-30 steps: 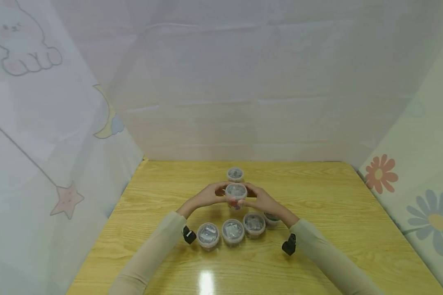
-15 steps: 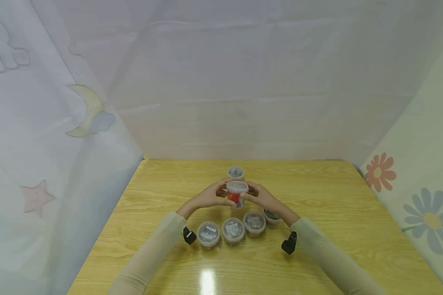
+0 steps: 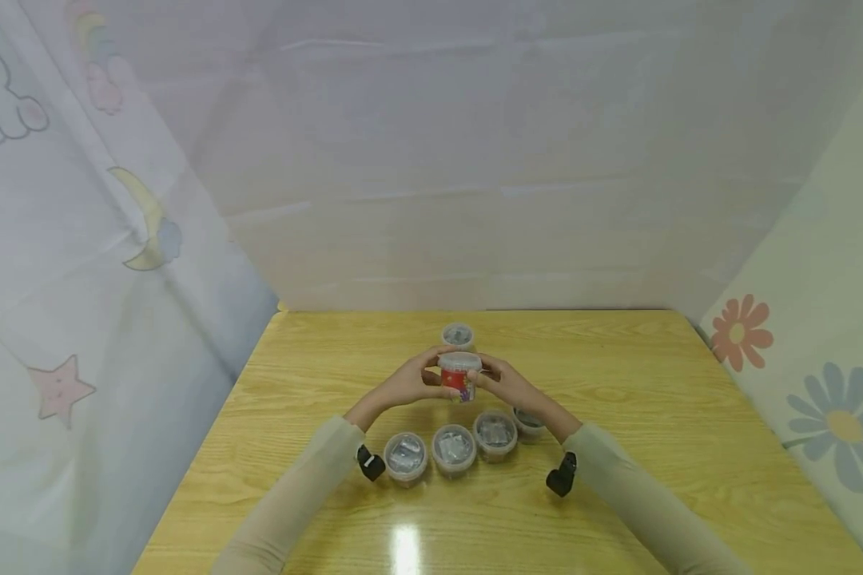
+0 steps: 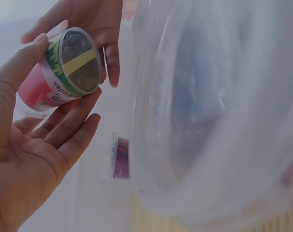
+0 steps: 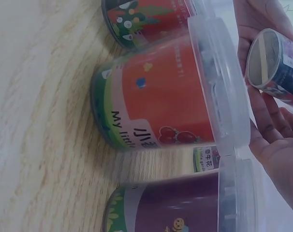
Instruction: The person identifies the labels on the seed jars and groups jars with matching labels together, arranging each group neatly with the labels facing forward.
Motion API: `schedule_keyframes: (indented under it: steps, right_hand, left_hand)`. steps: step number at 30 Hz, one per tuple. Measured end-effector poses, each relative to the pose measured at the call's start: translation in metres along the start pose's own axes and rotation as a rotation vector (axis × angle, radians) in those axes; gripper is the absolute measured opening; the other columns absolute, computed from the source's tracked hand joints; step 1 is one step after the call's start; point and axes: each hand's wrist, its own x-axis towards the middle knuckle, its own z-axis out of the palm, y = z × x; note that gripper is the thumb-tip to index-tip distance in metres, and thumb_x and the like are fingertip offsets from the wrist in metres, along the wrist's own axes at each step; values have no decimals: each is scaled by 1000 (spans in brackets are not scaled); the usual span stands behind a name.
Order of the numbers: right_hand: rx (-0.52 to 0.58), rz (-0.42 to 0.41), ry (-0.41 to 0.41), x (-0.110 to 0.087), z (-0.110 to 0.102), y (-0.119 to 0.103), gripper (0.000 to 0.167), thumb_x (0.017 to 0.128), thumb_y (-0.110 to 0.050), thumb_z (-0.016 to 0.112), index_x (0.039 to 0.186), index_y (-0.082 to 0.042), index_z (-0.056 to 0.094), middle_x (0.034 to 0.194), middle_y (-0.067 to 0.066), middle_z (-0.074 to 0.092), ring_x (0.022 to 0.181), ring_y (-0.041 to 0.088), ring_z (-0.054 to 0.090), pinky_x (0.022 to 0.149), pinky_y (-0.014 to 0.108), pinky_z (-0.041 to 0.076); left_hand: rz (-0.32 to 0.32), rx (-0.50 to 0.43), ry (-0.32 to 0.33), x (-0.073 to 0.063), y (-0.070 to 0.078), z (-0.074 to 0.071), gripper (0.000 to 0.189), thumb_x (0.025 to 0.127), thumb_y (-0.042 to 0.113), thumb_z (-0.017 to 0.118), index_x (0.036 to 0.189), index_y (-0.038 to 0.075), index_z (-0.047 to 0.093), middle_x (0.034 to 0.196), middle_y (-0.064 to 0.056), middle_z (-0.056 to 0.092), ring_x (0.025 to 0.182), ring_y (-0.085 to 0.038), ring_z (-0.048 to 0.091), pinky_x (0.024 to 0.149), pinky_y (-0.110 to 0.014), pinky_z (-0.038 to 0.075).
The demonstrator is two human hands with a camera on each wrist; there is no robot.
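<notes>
In the head view a clear-lidded plastic cup (image 3: 460,362) with a red label is raised over the middle of the table, slightly tilted. My left hand (image 3: 408,381) grips its left side and my right hand (image 3: 509,385) its right side. The left wrist view shows the left thumb (image 4: 21,63) along the cup's side and fingers below it; the dark base of the cup (image 4: 80,63) faces that camera. In the right wrist view the right fingers (image 5: 267,116) lie against the held cup (image 5: 287,67). Behind it stands another lidded cup (image 3: 458,335).
Nearer me, several similar lidded cups stand in a slanting row, among them a left one (image 3: 406,458), a middle one (image 3: 454,450) and a right one (image 3: 495,435). One further right (image 3: 528,423) is partly hidden by my right arm. The wooden table (image 3: 618,351) meets patterned cloth walls.
The held cup has been tipped and turned, so its red label now faces me more than its lid. Both hands stay round it in nearly the same place; the other cups stand unmoved.
</notes>
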Motion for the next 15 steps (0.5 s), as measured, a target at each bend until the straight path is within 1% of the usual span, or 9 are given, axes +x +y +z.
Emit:
schedule_keyframes:
  steps: [2, 4, 6, 8, 11, 12, 14, 15]
  right_hand:
    - [10, 12, 13, 1, 1, 5, 47, 99, -19, 45, 143, -8, 32, 134, 18, 45, 116, 31, 52, 95, 50, 44]
    - [19, 20, 23, 1, 3, 6, 50, 98, -21, 48, 143, -9, 31, 132, 17, 46, 111, 28, 54, 92, 48, 46]
    - [26, 22, 31, 2, 5, 7, 52, 97, -23, 50, 143, -10, 30, 129, 17, 46, 107, 25, 56, 91, 47, 48]
    - [48, 14, 35, 2, 7, 7, 55, 96, -25, 52, 143, -10, 27, 128, 18, 45, 106, 25, 56, 91, 48, 47]
    - [83, 1, 54, 2, 9, 8, 59, 96, -24, 53, 145, -10, 24, 127, 19, 46, 107, 26, 56, 92, 53, 45]
    - [94, -2, 61, 2, 10, 8, 59, 95, -24, 54, 145, -10, 24, 127, 19, 47, 107, 26, 56, 93, 54, 44]
    - [111, -4, 75, 2, 11, 8, 60, 95, -23, 54, 145, -10, 23, 127, 20, 47, 108, 27, 56, 92, 50, 46]
    - [126, -3, 83, 1, 11, 9, 60, 95, -23, 54, 145, -11, 23, 128, 20, 47, 109, 28, 55, 92, 51, 46]
  left_hand:
    - [-18, -11, 20, 0, 1, 0, 78, 81, 32, 72, 145, 27, 28, 126, -8, 49, 100, -20, 64, 81, -35, 54]
    - [-35, -20, 44, 0, 3, 0, 80, 80, 36, 72, 146, 25, 28, 126, -8, 49, 100, -20, 64, 82, -35, 54]
    - [-42, -23, 62, 0, 3, -1, 84, 79, 40, 72, 147, 22, 26, 127, -8, 49, 100, -19, 64, 83, -36, 53]
    - [-46, -15, 75, 0, 4, -2, 86, 78, 43, 72, 147, 22, 26, 130, -8, 48, 100, -19, 63, 83, -36, 53]
    - [-51, -4, 93, 0, 4, -1, 87, 77, 45, 72, 147, 24, 25, 133, -8, 47, 100, -19, 62, 83, -38, 53]
    - [-56, -7, 98, -1, 3, -1, 86, 77, 45, 72, 147, 26, 26, 134, -8, 46, 100, -20, 62, 83, -39, 53]
    - [-64, -20, 102, -2, 3, -1, 83, 77, 45, 72, 145, 31, 27, 133, -8, 46, 101, -21, 61, 85, -42, 52]
    - [-65, -33, 96, -2, 2, -1, 80, 78, 44, 71, 144, 33, 27, 132, -7, 47, 103, -21, 60, 86, -43, 51]
